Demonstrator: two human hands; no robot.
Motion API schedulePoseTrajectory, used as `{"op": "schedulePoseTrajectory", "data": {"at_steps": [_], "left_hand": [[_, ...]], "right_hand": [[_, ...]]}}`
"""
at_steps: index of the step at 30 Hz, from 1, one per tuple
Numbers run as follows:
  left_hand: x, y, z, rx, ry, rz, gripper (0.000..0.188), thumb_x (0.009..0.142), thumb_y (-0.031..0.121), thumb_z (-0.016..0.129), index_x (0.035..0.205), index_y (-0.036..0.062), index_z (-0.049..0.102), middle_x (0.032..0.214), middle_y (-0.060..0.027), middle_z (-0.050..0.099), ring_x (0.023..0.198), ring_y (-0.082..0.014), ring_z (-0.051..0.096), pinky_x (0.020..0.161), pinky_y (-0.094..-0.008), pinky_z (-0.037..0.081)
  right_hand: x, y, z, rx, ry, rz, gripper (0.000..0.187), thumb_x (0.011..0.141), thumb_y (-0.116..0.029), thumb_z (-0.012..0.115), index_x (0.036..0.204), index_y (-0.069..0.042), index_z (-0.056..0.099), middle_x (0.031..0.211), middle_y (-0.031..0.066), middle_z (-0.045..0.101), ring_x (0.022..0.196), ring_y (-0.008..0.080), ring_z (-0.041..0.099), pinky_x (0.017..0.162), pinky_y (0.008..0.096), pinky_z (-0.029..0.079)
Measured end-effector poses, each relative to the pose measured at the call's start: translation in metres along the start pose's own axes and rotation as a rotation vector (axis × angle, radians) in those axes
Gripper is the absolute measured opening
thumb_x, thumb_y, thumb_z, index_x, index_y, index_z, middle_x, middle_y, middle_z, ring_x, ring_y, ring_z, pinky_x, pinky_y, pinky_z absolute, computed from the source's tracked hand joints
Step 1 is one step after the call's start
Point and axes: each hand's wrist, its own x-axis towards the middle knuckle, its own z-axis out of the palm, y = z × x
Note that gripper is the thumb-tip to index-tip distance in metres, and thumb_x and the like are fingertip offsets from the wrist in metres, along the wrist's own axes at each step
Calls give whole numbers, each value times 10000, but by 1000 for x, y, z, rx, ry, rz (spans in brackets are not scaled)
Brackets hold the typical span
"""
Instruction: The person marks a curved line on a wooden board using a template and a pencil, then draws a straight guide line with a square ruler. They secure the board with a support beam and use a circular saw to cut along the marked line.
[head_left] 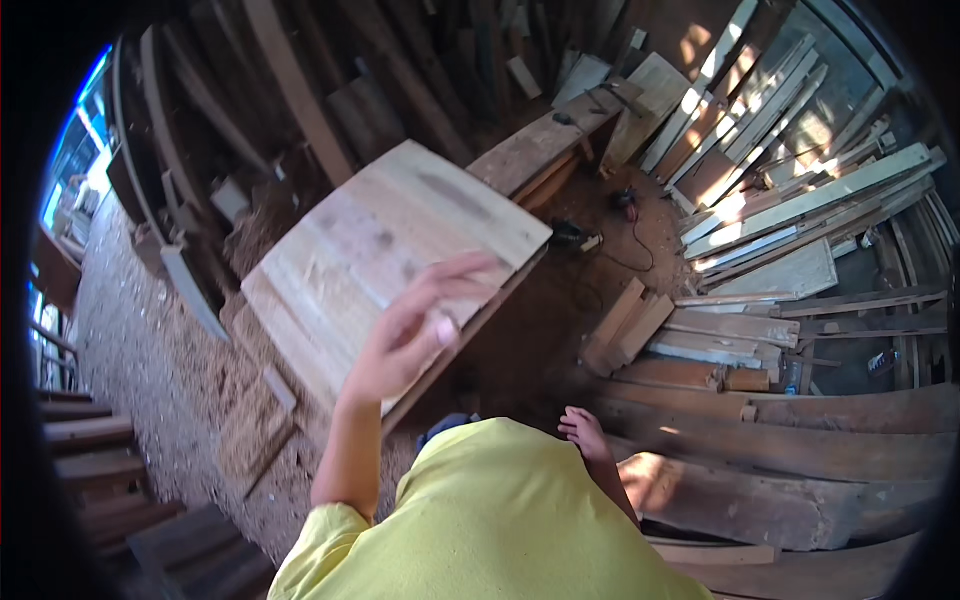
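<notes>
My left hand (405, 335) is over the near right edge of a broad, pale wooden panel (350, 225). Its fingers stretch out together and the thumb stands apart; nothing is in it. Slight blur hides whether the fingertips touch the wood. The panel is made of several joined boards, with darker stains on its face. Beside my yellow shirt, my right hand (586, 432) hangs low with loosely bent, parted fingers and holds nothing visible.
Beyond the panel stands a wooden bench (545, 150) with small tools on top. A dark power tool (572, 236) and a red-and-black corded tool (626, 204) are to its right. Stacked boards (810, 250) fill the right side; sawdust (255, 425) heaps at left.
</notes>
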Motion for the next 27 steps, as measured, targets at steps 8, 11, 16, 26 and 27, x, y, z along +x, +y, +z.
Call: {"op": "schedulePoseTrajectory", "data": {"at_steps": [8,11,16,26,27], "left_hand": [[48,-337,-4,1035,-24,-800,751,1047,610,544,1692,288,334,1753,-220,252,1612,-493,201,1276,-684,177],[38,-364,24,1142,46,-845,791,1041,655,498,1717,311,272,1795,-213,113,1637,-505,77,1275,-723,50],[79,-358,61,1182,232,-879,754,1052,608,505,1708,290,311,1798,-164,161,1651,-445,91,1301,-672,33],[108,-365,199,1199,895,-1527,830,1078,579,452,1740,166,169,1804,-175,119,1650,-430,123,1309,-637,77],[115,-362,213,1174,923,-1555,840,1076,583,455,1741,160,163,1806,-167,117,1649,-432,124,1308,-639,77]], "right_hand": [[125,-190,-17,29,173,-566,271,1060,-187,661,1270,-26,718,1105,95,750,965,183,715,900,326,558],[154,-300,7,132,94,-398,313,1069,-214,660,1329,-43,683,1129,87,747,983,155,711,884,289,540],[254,-445,35,-368,-95,-514,371,1028,-173,711,1356,-6,667,1136,91,746,939,139,704,878,307,570],[394,-582,204,-1301,-582,-824,719,909,-424,812,1466,-50,554,1358,238,631,1252,415,638,1053,486,526],[407,-589,209,-1371,-618,-751,710,900,-452,815,1425,-37,579,1326,242,654,1221,416,654,1035,482,533]]}}
